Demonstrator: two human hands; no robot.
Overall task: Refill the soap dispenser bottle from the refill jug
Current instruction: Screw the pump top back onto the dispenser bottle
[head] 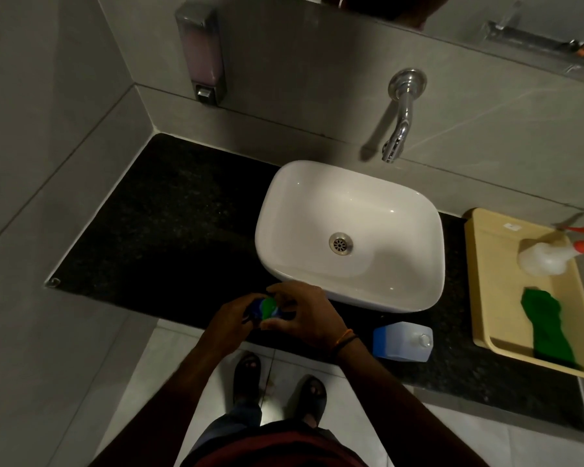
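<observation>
Soap bottle (267, 309) wrapped between both hands' closed fingers (285, 298), refill jug (402, 341) just right.

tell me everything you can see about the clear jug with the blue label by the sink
The refill jug is a squarish container of translucent, pale bluish plastic with a blue label on its left side and a small clear cap near its right end. It sits on the black counter, close to the front edge, just in front of the white basin. Neither hand touches it; the right hand is to its left.
</observation>
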